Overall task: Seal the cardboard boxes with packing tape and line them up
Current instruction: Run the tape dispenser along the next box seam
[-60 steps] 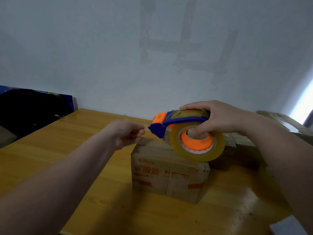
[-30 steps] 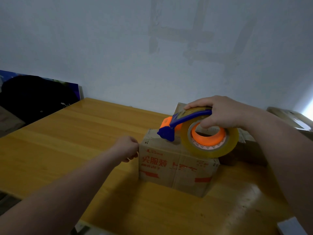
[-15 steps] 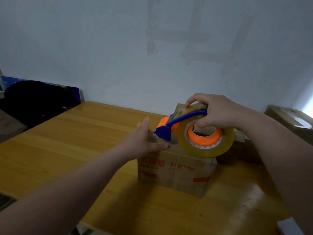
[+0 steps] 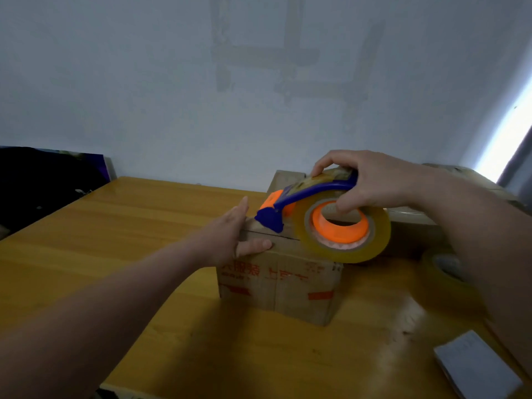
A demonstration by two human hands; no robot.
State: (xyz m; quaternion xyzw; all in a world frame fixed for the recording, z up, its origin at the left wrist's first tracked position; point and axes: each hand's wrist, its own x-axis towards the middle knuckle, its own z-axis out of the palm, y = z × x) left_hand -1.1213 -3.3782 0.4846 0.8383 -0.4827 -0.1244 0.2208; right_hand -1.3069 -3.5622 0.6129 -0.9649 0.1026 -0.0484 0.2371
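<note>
- Pale wall (image 4: 144,82) behind, with faint strip marks (image 4: 288,59) on it; yellow wooden counter (image 4: 129,226) below.
- Right hand (image 4: 374,182): grip closed round the tape dispenser (image 4: 305,192). Fingers curl over the blue frame from above; the thumb hooks into the orange core of the tape roll (image 4: 348,250).
- Dispenser tilted, blue nose pointing down and left onto the top of the cardboard box (image 4: 276,283). Actual contact of the nose with the cardboard cannot be confirmed.
- Roll of clear yellowish tape hangs in front of the box's upper right corner.
- Left hand (image 4: 230,234): grip open, holding nothing. Straight fingers lie flat on the left end of the box top; the thumb presses the front face just under the top edge. Fingertips just beside the dispenser nose.
- Box stands upright on the counter, right of its middle, between the far and near edges. Red print and red marks on the front face; a flap seam shows on top.
- Second box (image 4: 288,177) directly behind it, at the far edge.
- More cardboard (image 4: 408,223) toward the far right corner, partly hidden by the right forearm.
- Blurred second roll of tape (image 4: 443,272) near the right edge.
- Grey-white flat block (image 4: 478,370) at the near right corner.
- Dark object (image 4: 43,180) beyond the left edge, against the wall; identity unclear.
</note>
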